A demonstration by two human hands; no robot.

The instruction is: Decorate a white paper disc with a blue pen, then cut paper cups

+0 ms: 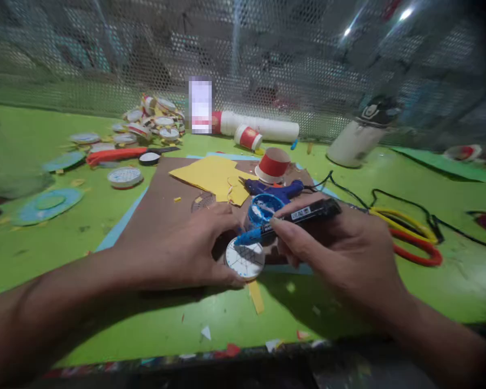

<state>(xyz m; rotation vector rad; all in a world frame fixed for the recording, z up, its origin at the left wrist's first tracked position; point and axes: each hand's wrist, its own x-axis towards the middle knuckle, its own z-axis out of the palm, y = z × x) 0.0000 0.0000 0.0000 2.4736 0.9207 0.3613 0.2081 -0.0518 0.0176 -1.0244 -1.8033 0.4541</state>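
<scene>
My left hand (214,243) grips the edge of a small round white disc (246,260) with dark lines and blue marks on its face. A yellow paper strip (256,297) sticks out below the disc. My right hand (332,237) is closed around a black marker (303,217), whose blue tip rests at the disc's upper left part. Just behind the marker stands a small tub (267,204) with blue around its rim. A blue glue gun (275,188) with a black cord lies beyond the tub.
Yellow paper (206,175) lies on a brown sheet (146,216). A red and white paper cup (272,165) stands behind. Scissors with yellow and orange handles (419,251) are at right, an orange cutter (117,155) and a heap of discs (157,119) at left. A white bottle (354,140) stands far right.
</scene>
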